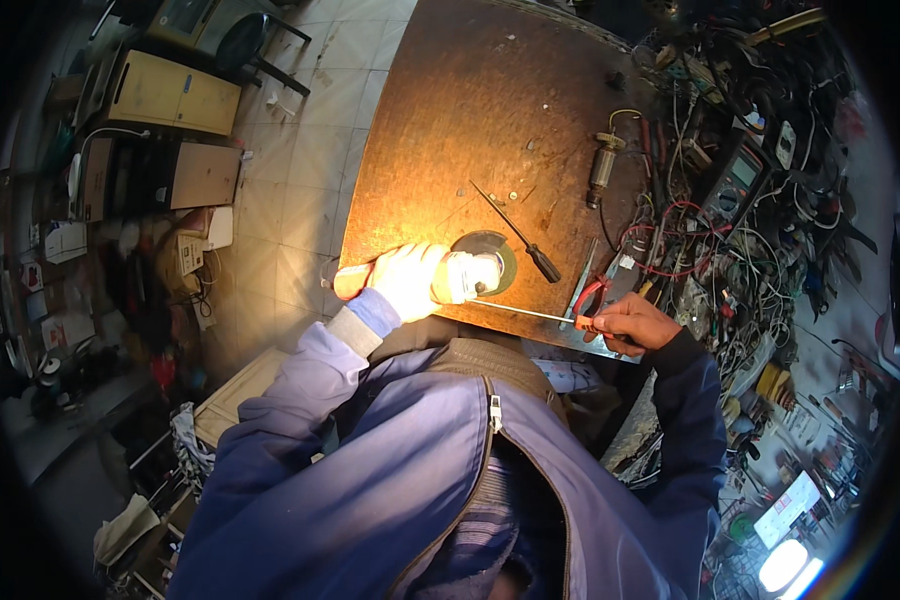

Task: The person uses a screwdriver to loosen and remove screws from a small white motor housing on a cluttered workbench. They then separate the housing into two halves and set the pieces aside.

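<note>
My left hand (pixel 410 280) is wrapped round an angle grinder (pixel 349 282) lying near the table's front edge. Strong light washes out this hand and the grinder's head. A dark round disc (pixel 508 262) shows on its far side. In my right hand (pixel 638 325) is a screwdriver (pixel 530 312) with an orange handle. Its long thin shaft points left, and the tip reaches the grinder's head, where glare hides the exact contact. A second screwdriver (pixel 542 262), dark-handled, lies beyond the disc. Red-handled pliers (pixel 590 294) lie beside my right hand.
The worn wooden table (pixel 460 90) carries a motor armature (pixel 602 168) and a few small parts. Along its right side a multimeter (pixel 740 182) sits among heaped, tangled cables (pixel 760 270). Cabinets (pixel 175 92) and a dark stool (pixel 245 42) stand on the tiled floor at left.
</note>
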`<state>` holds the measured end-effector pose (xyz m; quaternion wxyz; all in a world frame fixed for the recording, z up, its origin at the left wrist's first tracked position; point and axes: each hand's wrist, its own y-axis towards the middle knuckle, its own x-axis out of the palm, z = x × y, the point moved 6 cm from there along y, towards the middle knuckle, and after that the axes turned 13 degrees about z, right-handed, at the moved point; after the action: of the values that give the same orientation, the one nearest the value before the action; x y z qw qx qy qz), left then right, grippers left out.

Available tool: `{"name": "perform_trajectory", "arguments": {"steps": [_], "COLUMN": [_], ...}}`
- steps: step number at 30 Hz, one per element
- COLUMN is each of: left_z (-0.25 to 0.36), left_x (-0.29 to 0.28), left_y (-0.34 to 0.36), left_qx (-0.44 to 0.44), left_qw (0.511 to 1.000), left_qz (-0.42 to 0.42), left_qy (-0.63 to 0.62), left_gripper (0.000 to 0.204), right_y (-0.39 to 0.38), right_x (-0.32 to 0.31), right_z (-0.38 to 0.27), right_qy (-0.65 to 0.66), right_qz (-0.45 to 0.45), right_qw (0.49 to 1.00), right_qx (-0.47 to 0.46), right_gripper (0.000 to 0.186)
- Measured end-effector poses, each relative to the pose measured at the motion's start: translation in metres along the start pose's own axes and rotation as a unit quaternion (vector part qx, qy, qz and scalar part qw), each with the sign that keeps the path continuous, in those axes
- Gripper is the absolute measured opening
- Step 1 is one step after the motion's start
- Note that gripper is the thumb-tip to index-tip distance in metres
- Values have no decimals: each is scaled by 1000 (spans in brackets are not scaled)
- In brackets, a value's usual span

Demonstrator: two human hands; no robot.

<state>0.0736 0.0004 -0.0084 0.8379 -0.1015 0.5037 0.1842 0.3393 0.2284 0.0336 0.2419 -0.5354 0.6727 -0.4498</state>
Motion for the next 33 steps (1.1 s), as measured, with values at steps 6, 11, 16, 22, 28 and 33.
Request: {"name": "perform_trajectory", "arguments": {"steps": [6, 11, 16, 22, 28, 33], "left_z": [-1, 0, 1, 0, -4, -3], "left_x": [2, -1, 0, -3, 3, 3], "left_y": [-1, 0, 4, 7, 7, 8], "left_qx": [19, 19, 36, 12, 24, 32], "left_qw": [999, 999, 999, 1000, 1000, 999], "left_qz": [30, 40, 21, -1, -20, -26], "left_qy": [2, -13, -5, -8, 5, 9], "left_gripper": [51, 49, 44, 42, 43, 44], "right_y": [0, 11, 22, -34, -2, 7], "right_x": [3, -3, -4, 27, 9, 11], "right_z": [-27, -26, -45, -64, -24, -32], "right_qy": [-75, -28, -236, -566, 31, -285], "right_qz": [6, -77, -4, 210, 71, 73], "right_qw": [997, 995, 956, 565, 997, 924], "right_qx": [-18, 65, -177, -562, -5, -245], "right_gripper": [38, 37, 27, 34, 20, 26]}}
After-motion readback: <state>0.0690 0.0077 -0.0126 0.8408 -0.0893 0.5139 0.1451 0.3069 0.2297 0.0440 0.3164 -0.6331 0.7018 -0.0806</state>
